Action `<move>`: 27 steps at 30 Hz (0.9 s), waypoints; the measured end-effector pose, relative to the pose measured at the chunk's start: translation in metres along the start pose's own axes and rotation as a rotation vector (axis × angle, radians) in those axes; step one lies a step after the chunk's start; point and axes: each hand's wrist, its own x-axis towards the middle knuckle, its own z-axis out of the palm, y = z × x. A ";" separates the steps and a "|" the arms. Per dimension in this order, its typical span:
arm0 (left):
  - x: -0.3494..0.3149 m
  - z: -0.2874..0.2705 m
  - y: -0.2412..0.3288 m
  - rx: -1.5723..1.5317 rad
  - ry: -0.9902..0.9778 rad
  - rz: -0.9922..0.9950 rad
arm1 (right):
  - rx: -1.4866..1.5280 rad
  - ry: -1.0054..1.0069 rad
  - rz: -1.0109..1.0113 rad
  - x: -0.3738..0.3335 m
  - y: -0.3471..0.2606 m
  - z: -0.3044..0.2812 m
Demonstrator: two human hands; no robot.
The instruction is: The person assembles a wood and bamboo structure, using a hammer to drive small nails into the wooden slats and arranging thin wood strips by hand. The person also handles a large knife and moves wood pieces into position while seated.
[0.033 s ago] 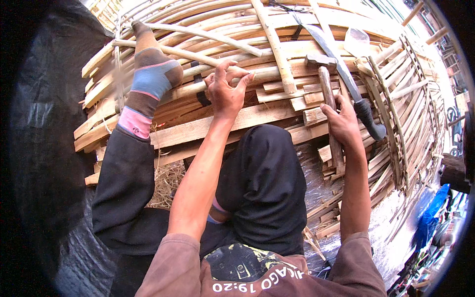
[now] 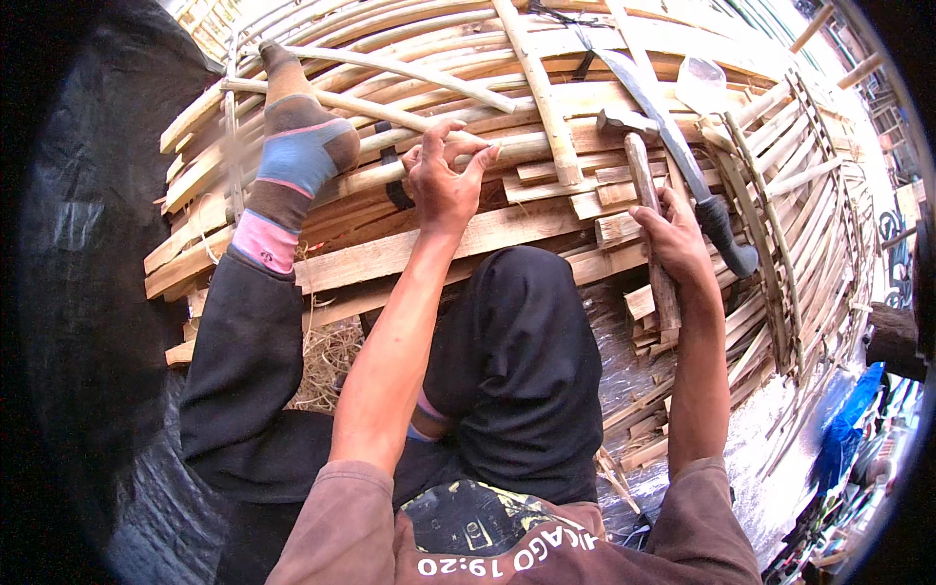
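The left hand is raised against a pale bamboo pole on the side of a large curved bamboo frame, thumb and fingertips drawn together in a small pinch right at the pole's surface; what is pinched is too small to be made out. The right hand is wrapped around the wooden handle of a hammer, fingers curled tight, the metal head pointing up and resting over the slats just beside a long dark-handled blade that is laid slantwise across the frame. A socked foot is braced on the poles to the left of the pinching hand, and a flat wooden plank is seen running below both hands, above the black-trousered knee.
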 end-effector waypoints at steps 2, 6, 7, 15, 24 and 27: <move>0.000 -0.001 -0.001 0.040 0.018 0.021 | 0.866 -0.199 0.301 -0.007 -0.009 0.001; 0.001 0.000 0.000 0.106 0.082 0.127 | 0.961 -0.179 0.275 -0.018 -0.020 0.015; 0.001 0.000 0.000 0.071 0.046 0.087 | 0.897 -0.139 0.243 -0.026 -0.027 0.021; 0.002 -0.003 0.003 0.046 0.036 0.082 | 0.206 0.038 -0.249 -0.040 -0.052 0.029; 0.001 -0.002 0.004 0.032 0.023 0.035 | 0.079 -0.043 -0.359 -0.041 -0.087 0.037; 0.001 0.001 0.002 0.012 0.018 -0.001 | 0.065 -0.070 -0.357 -0.038 -0.081 0.044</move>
